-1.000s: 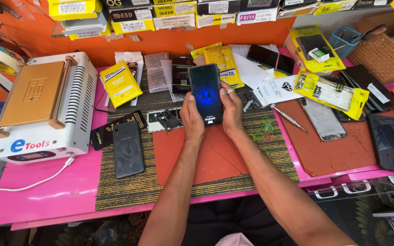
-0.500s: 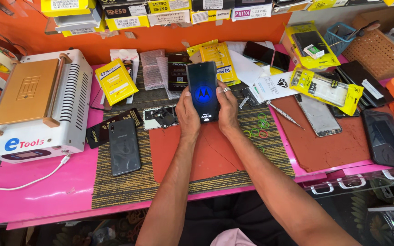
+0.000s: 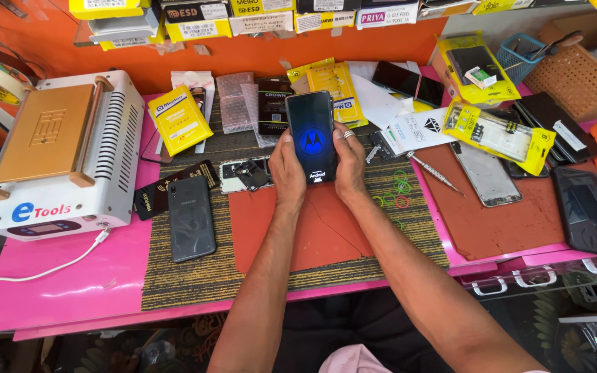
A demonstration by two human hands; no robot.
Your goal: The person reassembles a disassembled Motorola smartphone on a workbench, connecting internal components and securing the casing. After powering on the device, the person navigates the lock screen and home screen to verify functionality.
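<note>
Your left hand [image 3: 287, 168] and right hand [image 3: 349, 162] clamp the lit smartphone [image 3: 311, 135] by its side edges (glass front likely fragile, slippery); grip there, above the tabletop [image 3: 63, 280].

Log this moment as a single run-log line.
left hand: holds smartphone | right hand: holds smartphone | screen: lit, blue logo | under: red mat
</note>
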